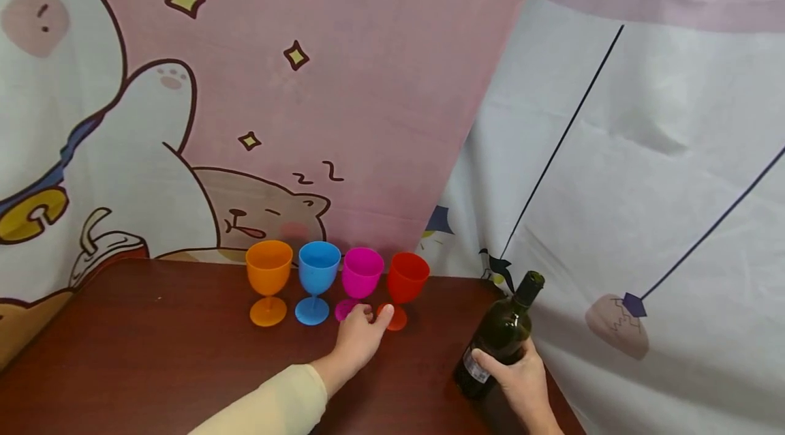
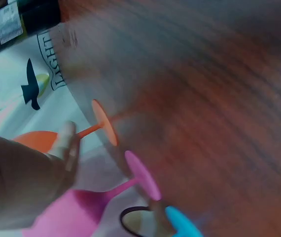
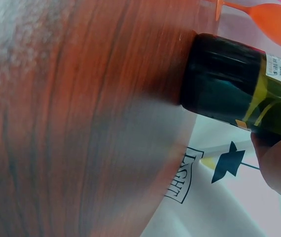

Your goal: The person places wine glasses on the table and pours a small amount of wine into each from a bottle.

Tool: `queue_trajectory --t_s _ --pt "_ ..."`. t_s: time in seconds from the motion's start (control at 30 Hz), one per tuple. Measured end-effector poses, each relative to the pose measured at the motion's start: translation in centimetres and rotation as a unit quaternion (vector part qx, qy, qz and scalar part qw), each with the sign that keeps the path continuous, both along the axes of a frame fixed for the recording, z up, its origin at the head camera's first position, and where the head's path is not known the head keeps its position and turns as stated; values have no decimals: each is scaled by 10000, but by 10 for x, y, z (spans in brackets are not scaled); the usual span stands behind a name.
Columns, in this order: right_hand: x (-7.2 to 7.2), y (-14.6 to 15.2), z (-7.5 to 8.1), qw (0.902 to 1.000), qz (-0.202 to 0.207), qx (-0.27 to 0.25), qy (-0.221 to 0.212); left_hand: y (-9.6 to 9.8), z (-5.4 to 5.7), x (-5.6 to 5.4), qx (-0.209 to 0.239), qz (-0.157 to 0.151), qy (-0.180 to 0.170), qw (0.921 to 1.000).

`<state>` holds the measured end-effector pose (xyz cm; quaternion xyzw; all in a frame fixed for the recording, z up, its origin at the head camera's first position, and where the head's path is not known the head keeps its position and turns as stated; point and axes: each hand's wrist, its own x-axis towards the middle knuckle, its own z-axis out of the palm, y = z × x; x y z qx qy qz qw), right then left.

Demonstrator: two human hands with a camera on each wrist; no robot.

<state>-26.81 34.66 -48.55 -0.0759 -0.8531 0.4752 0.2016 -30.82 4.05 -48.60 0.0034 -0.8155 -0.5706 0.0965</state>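
Observation:
Four stemmed plastic goblets stand in a row: orange, blue, magenta and red. My left hand reaches low between the magenta and red ones. Its thumb overlaps the red goblet's foot, fingers loosely bent with nothing gripped. In the left wrist view, blurred fingertips are right beside the red goblet's stem. On the right, my right hand grips a dark green wine bottle around its labelled body. The uncorked-looking neck leans right, and the base is close to the tabletop.
The brown wooden table ends at a printed cloth backdrop, right behind the goblets. On the right, the cloth hangs along the table edge beside the bottle.

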Motion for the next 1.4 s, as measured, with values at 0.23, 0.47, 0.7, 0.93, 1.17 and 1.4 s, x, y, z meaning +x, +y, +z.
queue_trajectory --t_s 0.23,0.47,0.7,0.93,1.17,1.4 --pt "-1 1 2 10000 49 56 -22 17 29 0 -120 -1009 -45 9948" --pt "2 1 2 9999 25 129 -84 37 41 -22 226 -771 -250 9965" --pt "0 -1 -1 9998 105 -112 -113 56 52 -35 517 13 -258 9983" --pt "3 1 2 9996 123 -22 -253 70 51 -49 645 477 61 9968" --pt "3 0 3 9996 196 -78 -211 69 49 -58 251 655 318 9970" --pt "6 2 2 9998 112 72 -140 66 40 -61 -201 442 581 9971"
